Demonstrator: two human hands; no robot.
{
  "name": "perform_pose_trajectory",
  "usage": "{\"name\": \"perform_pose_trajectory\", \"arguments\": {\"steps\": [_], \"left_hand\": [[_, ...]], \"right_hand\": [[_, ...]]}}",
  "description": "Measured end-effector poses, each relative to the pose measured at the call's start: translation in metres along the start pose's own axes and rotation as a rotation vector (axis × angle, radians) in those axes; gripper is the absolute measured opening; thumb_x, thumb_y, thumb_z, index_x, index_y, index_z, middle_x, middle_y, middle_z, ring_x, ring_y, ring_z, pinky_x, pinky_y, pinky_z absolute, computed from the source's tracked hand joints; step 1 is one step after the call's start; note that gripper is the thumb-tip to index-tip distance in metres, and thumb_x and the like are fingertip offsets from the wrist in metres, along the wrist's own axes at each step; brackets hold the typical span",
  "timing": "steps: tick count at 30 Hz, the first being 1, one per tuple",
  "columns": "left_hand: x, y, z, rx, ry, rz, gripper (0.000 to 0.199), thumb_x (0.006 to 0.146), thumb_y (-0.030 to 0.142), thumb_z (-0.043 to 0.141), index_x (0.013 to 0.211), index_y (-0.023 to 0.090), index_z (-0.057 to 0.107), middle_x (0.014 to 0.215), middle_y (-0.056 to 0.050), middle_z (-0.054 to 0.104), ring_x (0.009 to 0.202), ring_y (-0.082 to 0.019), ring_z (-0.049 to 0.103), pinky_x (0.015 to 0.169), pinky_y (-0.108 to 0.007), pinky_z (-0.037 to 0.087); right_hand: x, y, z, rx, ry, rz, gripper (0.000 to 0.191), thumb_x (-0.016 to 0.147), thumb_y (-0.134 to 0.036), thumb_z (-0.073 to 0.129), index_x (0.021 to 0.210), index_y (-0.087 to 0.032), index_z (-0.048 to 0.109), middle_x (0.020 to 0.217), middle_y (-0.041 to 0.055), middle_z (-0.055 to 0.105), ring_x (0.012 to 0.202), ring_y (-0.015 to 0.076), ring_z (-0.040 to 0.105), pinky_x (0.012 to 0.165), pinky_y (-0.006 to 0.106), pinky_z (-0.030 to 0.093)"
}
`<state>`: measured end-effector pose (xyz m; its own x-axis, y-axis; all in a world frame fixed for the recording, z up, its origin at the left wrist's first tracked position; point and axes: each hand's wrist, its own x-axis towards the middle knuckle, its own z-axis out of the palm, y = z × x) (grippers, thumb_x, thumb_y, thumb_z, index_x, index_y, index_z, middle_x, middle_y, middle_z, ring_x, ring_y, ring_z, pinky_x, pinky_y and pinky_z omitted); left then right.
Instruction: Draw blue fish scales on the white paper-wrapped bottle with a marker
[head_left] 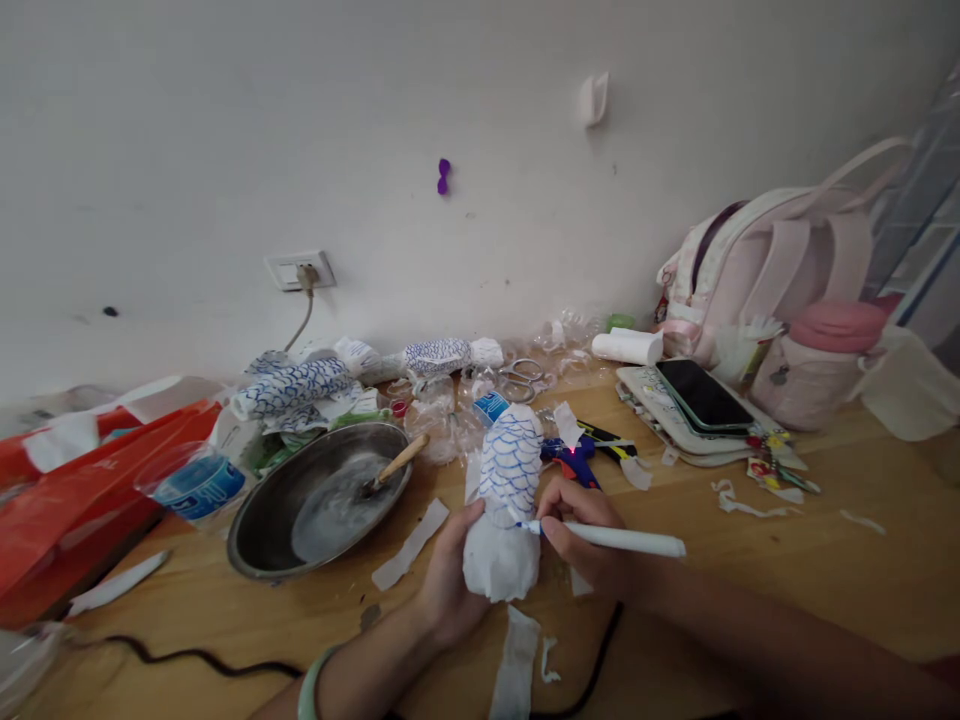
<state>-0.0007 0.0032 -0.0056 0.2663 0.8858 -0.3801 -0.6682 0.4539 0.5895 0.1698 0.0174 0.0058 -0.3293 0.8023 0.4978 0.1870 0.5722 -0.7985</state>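
Observation:
A white papered bottle-like shape point(510, 465) stands tilted in front of me, its upper part covered with blue scale lines and its lower part plain white. My left hand point(454, 575) is wrapped around its lower left side; some of those fingers are hidden behind it. In my right hand point(585, 530) is a white marker pen point(634, 539), pinched near its blue tip. The tip is at the right edge of the scale pattern, close to the white surface. Just behind lies a blue glue gun point(574, 460).
A metal bowl point(322, 500) of cloudy paste holds a brush point(397, 463). Similar scaled shapes point(296, 385) lie by the wall among plastic scraps. Scissors point(523, 375), a phone point(705, 397), a pink backpack point(765, 250) and a pink-lidded jar point(821, 365) are farther back. Paper strips point(411, 545) lie around.

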Motion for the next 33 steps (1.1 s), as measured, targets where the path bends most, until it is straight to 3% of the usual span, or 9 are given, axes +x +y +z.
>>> {"name": "perform_pose_trajectory", "arguments": {"steps": [8, 11, 18, 21, 24, 29, 33], "left_hand": [[-0.002, 0.002, 0.009, 0.025, -0.053, 0.050, 0.023, 0.074, 0.029, 0.071, 0.090, 0.013, 0.072, 0.085, -0.006, 0.074, 0.077, -0.020, 0.065, 0.075, -0.030, 0.048], [0.001, 0.000, 0.006, 0.081, -0.073, 0.054, 0.022, 0.079, 0.029, 0.066, 0.089, 0.012, 0.074, 0.081, -0.007, 0.074, 0.079, -0.023, 0.066, 0.075, -0.031, 0.047], [0.002, -0.002, 0.004, 0.125, -0.114, 0.041, 0.021, 0.075, 0.031, 0.069, 0.083, 0.012, 0.074, 0.083, -0.008, 0.075, 0.090, -0.028, 0.067, 0.084, -0.035, 0.047], [0.000, -0.004, 0.004, 0.168, -0.086, 0.066, 0.029, 0.077, 0.040, 0.070, 0.089, 0.014, 0.074, 0.083, -0.006, 0.075, 0.084, -0.025, 0.067, 0.080, -0.033, 0.048], [0.000, -0.007, 0.002, 0.225, -0.085, 0.087, 0.031, 0.067, 0.040, 0.080, 0.084, 0.014, 0.073, 0.077, -0.004, 0.073, 0.073, -0.019, 0.064, 0.074, -0.028, 0.048], [0.003, -0.007, -0.001, 0.223, -0.069, 0.115, 0.036, 0.061, 0.040, 0.085, 0.084, 0.016, 0.072, 0.076, -0.002, 0.072, 0.069, -0.016, 0.062, 0.069, -0.026, 0.048], [0.004, -0.005, -0.001, 0.152, 0.023, 0.024, 0.027, 0.072, 0.037, 0.077, 0.084, 0.014, 0.071, 0.081, -0.005, 0.075, 0.071, -0.018, 0.065, 0.071, -0.029, 0.049]], "right_hand": [[-0.002, 0.004, 0.003, 0.060, -0.047, 0.066, 0.006, 0.079, -0.024, 0.050, 0.074, -0.022, 0.050, 0.057, -0.0016, 0.054, 0.051, 0.0136, 0.049, 0.046, 0.025, 0.036], [-0.001, 0.002, 0.002, 0.020, -0.054, 0.035, 0.010, 0.080, -0.027, 0.048, 0.072, -0.021, 0.049, 0.056, -0.0016, 0.052, 0.050, 0.0136, 0.048, 0.046, 0.026, 0.034], [0.000, 0.005, 0.002, -0.101, -0.018, -0.055, 0.006, 0.075, -0.023, 0.050, 0.070, -0.020, 0.053, 0.058, -0.0002, 0.054, 0.052, 0.0138, 0.050, 0.047, 0.025, 0.036], [0.001, 0.004, 0.004, -0.198, -0.003, -0.191, 0.005, 0.072, -0.019, 0.050, 0.073, -0.020, 0.055, 0.058, 0.0003, 0.058, 0.051, 0.0139, 0.054, 0.047, 0.024, 0.039], [0.002, 0.003, 0.004, -0.247, 0.016, -0.278, 0.008, 0.071, -0.016, 0.049, 0.074, -0.020, 0.055, 0.059, 0.0008, 0.060, 0.052, 0.0139, 0.056, 0.048, 0.023, 0.041], [0.002, 0.004, 0.005, -0.279, 0.033, -0.313, 0.009, 0.071, -0.016, 0.049, 0.074, -0.019, 0.057, 0.059, 0.0008, 0.060, 0.051, 0.0135, 0.055, 0.049, 0.023, 0.041], [0.000, 0.006, 0.005, -0.232, 0.010, -0.277, 0.007, 0.071, -0.017, 0.049, 0.072, -0.019, 0.056, 0.057, 0.0004, 0.058, 0.050, 0.0134, 0.053, 0.047, 0.024, 0.039]]}}
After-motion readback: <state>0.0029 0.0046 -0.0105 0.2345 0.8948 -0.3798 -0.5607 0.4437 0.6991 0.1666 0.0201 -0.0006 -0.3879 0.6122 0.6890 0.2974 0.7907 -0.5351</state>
